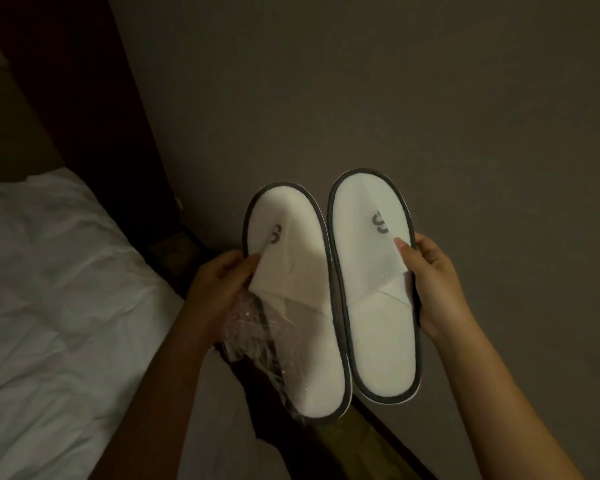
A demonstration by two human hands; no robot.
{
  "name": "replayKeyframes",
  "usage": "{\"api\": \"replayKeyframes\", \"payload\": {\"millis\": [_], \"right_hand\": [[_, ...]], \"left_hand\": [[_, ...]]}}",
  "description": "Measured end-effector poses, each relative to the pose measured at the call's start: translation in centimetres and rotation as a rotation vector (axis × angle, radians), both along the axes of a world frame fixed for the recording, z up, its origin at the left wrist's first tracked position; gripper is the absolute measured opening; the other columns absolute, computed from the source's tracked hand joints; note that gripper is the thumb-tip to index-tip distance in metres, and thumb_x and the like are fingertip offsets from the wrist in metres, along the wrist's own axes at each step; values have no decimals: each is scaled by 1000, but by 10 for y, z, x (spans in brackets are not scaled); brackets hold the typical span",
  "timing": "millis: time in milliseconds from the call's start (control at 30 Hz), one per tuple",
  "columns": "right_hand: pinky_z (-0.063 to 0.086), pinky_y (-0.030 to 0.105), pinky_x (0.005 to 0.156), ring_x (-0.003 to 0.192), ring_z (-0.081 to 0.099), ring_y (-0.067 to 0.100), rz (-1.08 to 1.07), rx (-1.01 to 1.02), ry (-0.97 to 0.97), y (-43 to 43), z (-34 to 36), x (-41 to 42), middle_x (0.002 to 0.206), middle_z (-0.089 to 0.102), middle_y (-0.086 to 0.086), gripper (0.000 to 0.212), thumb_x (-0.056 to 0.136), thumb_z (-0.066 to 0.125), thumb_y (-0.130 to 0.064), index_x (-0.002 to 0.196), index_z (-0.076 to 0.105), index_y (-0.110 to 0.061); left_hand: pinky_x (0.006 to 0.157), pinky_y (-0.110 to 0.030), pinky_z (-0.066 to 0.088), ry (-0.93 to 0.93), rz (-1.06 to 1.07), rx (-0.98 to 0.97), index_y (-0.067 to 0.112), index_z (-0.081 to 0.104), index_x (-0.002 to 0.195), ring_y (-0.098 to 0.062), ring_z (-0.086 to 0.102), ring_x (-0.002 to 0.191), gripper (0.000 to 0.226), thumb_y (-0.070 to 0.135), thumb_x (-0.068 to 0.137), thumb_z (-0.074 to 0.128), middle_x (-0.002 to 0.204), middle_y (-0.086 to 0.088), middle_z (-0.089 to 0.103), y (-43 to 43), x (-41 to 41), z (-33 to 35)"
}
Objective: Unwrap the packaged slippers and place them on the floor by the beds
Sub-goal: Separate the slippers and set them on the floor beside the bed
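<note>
Two white slippers with dark grey trim and a grey logo are held side by side above the floor, toes pointing away from me. My left hand [219, 289] grips the left slipper [291, 271] by its strap edge, together with the crumpled clear plastic wrapper [253, 341] that hangs under its heel half. My right hand [430, 282] holds the right slipper [374, 289] at its right edge, thumb on the strap. The two slippers touch along their inner edges.
A bed with white linen [56, 289] fills the left side, with its dark wooden frame edge [343, 441] running diagonally below the slippers. A dark headboard or panel [84, 98] stands at the upper left. Plain brownish floor [430, 98] spreads to the right.
</note>
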State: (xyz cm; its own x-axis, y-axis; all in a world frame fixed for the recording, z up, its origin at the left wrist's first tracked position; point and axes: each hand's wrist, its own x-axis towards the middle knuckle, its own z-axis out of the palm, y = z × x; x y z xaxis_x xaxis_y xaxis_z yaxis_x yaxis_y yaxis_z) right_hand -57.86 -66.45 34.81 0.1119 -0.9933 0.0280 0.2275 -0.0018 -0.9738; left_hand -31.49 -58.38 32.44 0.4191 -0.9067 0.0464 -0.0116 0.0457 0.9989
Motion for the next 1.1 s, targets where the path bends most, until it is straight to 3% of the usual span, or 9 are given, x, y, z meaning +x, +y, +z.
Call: {"api": "replayKeyframes", "payload": {"millis": [67,167,233,300,467,700,800,900,1100], "right_hand": [[56,26,62,82,72,17,45,25,4,-22,-7,9,95,75,3,19,92,62,-22,109,63,-15],[57,28,63,84,72,19,158,28,29,-56,-16,25,98,74,5,23,92,61,-23,113,62,-12],[57,31,63,83,72,21,242,38,45,-78,-20,37,97,73,6,24,93,61,-25,112,63,-11],[57,32,64,86,72,22,316,27,69,-99,-22,46,97,75,4,22,93,60,-28,108,66,-14],[59,36,68,87,73,23,478,13,108,-147,-19,42,97,75,4,25,87,65,-38,103,67,-18],[54,21,54,71,72,10,570,-39,140,-195,6,25,80,75,-6,15,89,64,-37,94,69,-24],[53,17,56,71,71,6,616,-81,121,-199,14,28,78,76,-8,10,90,64,-28,95,70,-22],[52,14,60,77,70,4,690,-125,158,-193,16,38,82,76,-11,13,90,64,-24,102,68,-22],[53,23,67,88,71,10,805,-129,270,-187,12,45,99,74,-6,23,91,60,-37,114,62,-36]], "left_hand": [[64,-28,49,2,57,27,21,67,62,-7,64,61,25,38,81,69,61,5,67,-6,3,-7],[72,-31,50,28,154,36,2,66,81,-17,65,71,32,33,85,68,75,-11,70,-12,6,-11],[65,-25,53,18,234,45,5,69,86,-15,68,70,29,34,86,67,76,-9,74,-15,5,-11],[53,-18,53,53,299,37,19,75,75,-9,69,62,20,28,90,64,67,1,74,-18,2,-10],[41,-12,40,43,406,10,24,63,56,0,51,40,37,21,93,59,47,12,58,-31,-28,-9],[48,-20,50,88,516,-37,11,70,88,-9,67,55,15,21,92,60,67,2,73,-48,-54,-12],[57,-21,55,88,418,22,28,74,96,-15,74,74,19,16,92,60,87,-5,78,-57,-63,-16],[69,-25,57,113,272,36,27,69,113,-22,74,90,26,18,90,62,102,-7,77,-65,-71,-17],[61,-20,54,160,217,55,27,73,105,-16,74,77,18,24,87,68,94,-7,78,-63,-79,-17]]}}
